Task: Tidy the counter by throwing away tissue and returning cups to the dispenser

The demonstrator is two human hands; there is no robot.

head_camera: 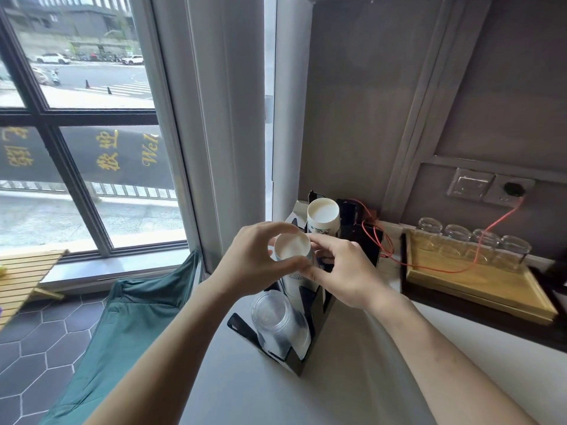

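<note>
Paper cup (292, 246), bottom-up and tilted, sat pinched between the left hand (254, 259) and right hand (346, 271), both closed on it, atop the middle stack in the black dispenser (310, 314) at the counter's (337, 378) left edge, its axis along that slot.

Two bare forearms come in from the bottom edge of the view, uncovered as far up as the picture reaches, with no sleeve or cuff showing. The left hand (254, 259) and the right hand (346, 271) are ungloved. Fingers and wrists are plain, the nails short and unpainted.
</note>
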